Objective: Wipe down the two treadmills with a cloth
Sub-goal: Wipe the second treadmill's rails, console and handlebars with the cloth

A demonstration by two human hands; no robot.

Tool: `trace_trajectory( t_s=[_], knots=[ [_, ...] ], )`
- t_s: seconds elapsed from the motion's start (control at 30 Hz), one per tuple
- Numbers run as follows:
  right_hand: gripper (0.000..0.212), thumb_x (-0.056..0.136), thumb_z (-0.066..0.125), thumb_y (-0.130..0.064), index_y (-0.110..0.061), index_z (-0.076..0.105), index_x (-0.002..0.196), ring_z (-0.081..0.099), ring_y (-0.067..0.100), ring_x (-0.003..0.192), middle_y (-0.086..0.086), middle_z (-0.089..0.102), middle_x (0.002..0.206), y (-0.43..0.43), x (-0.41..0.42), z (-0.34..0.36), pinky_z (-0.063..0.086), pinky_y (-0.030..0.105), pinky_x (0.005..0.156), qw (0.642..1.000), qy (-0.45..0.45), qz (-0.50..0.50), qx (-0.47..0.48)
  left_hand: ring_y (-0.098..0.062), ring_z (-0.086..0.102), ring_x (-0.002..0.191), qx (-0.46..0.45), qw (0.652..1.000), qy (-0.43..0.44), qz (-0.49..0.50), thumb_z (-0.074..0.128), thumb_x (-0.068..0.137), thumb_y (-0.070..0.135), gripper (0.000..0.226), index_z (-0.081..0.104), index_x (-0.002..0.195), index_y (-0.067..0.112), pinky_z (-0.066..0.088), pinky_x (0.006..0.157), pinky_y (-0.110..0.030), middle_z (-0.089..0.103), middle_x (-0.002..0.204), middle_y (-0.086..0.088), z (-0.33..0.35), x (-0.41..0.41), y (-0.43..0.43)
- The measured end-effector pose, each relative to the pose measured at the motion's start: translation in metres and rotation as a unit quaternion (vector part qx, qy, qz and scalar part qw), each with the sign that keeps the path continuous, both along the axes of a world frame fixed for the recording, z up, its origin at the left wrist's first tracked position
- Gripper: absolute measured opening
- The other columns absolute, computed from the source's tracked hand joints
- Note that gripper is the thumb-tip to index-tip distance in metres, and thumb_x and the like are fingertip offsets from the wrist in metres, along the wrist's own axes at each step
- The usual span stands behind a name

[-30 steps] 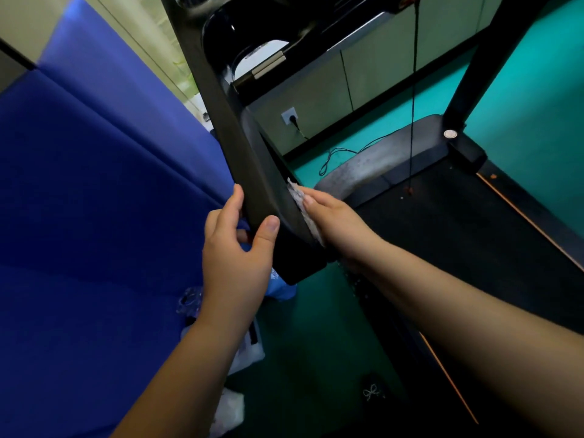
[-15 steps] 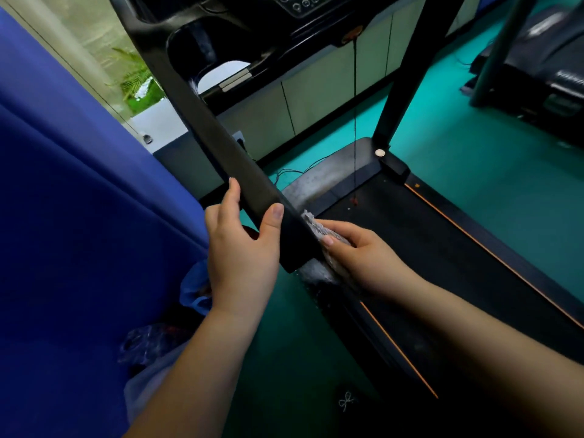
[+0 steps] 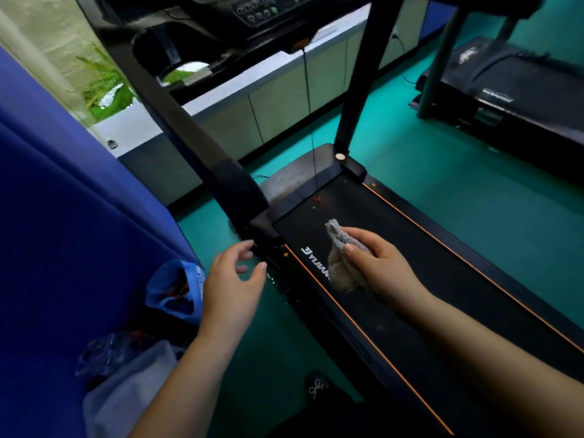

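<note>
Observed: right hand (image 3: 382, 268) pinches grey cloth (image 3: 339, 267) over treadmill belt (image 3: 395, 216) (back of hand up); left hand (image 3: 232, 281) hovers beside upright (image 3: 196, 143), grip spread.

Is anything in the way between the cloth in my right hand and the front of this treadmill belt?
Only a thin cord hanging from the console, its red end near the front of the belt, ahead of the cloth in the right hand. Nothing else shows between.

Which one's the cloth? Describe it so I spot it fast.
Find the near treadmill, its black belt edged orange. Beside its white logo, the right hand grips the cloth. It is grey-brown and crumpled, unlike the blue bag on the floor.
</note>
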State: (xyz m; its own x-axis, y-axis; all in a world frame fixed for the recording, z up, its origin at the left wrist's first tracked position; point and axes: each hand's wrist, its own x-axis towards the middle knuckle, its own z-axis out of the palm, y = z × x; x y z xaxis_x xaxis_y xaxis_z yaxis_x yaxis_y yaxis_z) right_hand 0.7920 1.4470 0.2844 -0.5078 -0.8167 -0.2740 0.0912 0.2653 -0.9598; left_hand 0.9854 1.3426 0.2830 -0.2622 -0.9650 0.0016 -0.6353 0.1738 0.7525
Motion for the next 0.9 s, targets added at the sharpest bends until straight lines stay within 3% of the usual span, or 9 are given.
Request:
trace_trajectory(
  t_s=[0.07,0.2,0.33,0.43,0.6,0.73,0.9],
  knots=[
    [0.027,0.093,0.057,-0.014,-0.030,0.064,0.114,0.061,-0.004,0.085,-0.013,0.066,0.103,0.038,-0.002,-0.009,0.045,0.002,0.063,0.999,0.005,-0.024,0.027,-0.010,0.059,0.084,0.000,0.999,-0.021,-0.037,0.070,0.082,0.015,0.029,0.063,0.108,0.028,0.044,0.079,-0.025,0.062,0.103,0.003,-0.007,0.001,0.024],
    [0.028,0.093,0.058,-0.018,-0.036,0.064,0.113,0.062,-0.005,0.088,-0.017,0.066,0.105,0.123,-0.004,-0.020,0.044,0.002,0.061,0.994,0.024,-0.072,0.075,-0.009,0.061,0.081,0.047,0.988,-0.066,-0.135,0.072,0.079,0.015,0.028,0.062,0.093,0.037,0.048,0.079,-0.027,0.066,0.091,0.009,-0.020,-0.001,0.068],
    [0.031,0.091,0.060,-0.016,-0.045,0.062,0.102,0.060,-0.006,0.093,-0.021,0.065,0.105,0.205,0.002,-0.021,0.044,0.010,0.071,0.983,0.051,-0.143,0.102,-0.003,0.062,0.077,0.087,0.966,-0.103,-0.220,0.073,0.079,0.016,0.028,0.062,0.086,0.040,0.043,0.070,-0.016,0.067,0.083,0.013,-0.033,-0.009,0.108],
    [0.031,0.091,0.060,-0.015,-0.044,0.062,0.101,0.060,-0.006,0.093,-0.020,0.065,0.104,0.254,0.011,-0.019,0.043,0.011,0.071,0.969,0.054,-0.215,0.110,-0.003,0.062,0.076,0.117,0.941,-0.127,-0.292,0.073,0.080,0.019,0.024,0.063,0.085,0.040,0.043,0.069,-0.017,0.068,0.082,0.014,-0.038,-0.021,0.131],
    [0.027,0.092,0.059,-0.020,-0.041,0.062,0.109,0.058,-0.009,0.094,-0.022,0.063,0.106,0.320,0.038,-0.018,0.043,0.005,0.068,0.927,0.053,-0.352,0.119,-0.002,0.062,0.076,0.105,0.880,-0.154,-0.437,0.073,0.081,0.020,0.018,0.065,0.088,0.035,0.042,0.064,-0.008,0.067,0.080,0.014,-0.027,-0.057,0.157],
    [0.026,0.092,0.059,-0.019,-0.039,0.062,0.108,0.059,-0.006,0.094,-0.021,0.064,0.106,0.372,0.075,-0.012,0.044,0.013,0.073,0.868,0.044,-0.481,0.114,0.004,0.060,0.080,0.076,0.812,-0.177,-0.550,0.072,0.083,0.023,0.017,0.065,0.092,0.035,0.039,0.064,-0.005,0.067,0.084,0.016,-0.015,-0.084,0.182],
    [0.023,0.090,0.062,-0.015,-0.029,0.063,0.109,0.059,-0.015,0.078,-0.013,0.067,0.105,0.437,0.124,-0.008,0.044,0.002,0.067,0.796,0.049,-0.589,0.131,0.006,0.059,0.082,0.057,0.734,-0.186,-0.651,0.071,0.084,0.025,0.016,0.064,0.095,0.035,0.040,0.069,-0.008,0.066,0.086,0.017,-0.010,-0.112,0.232]
  ],
)
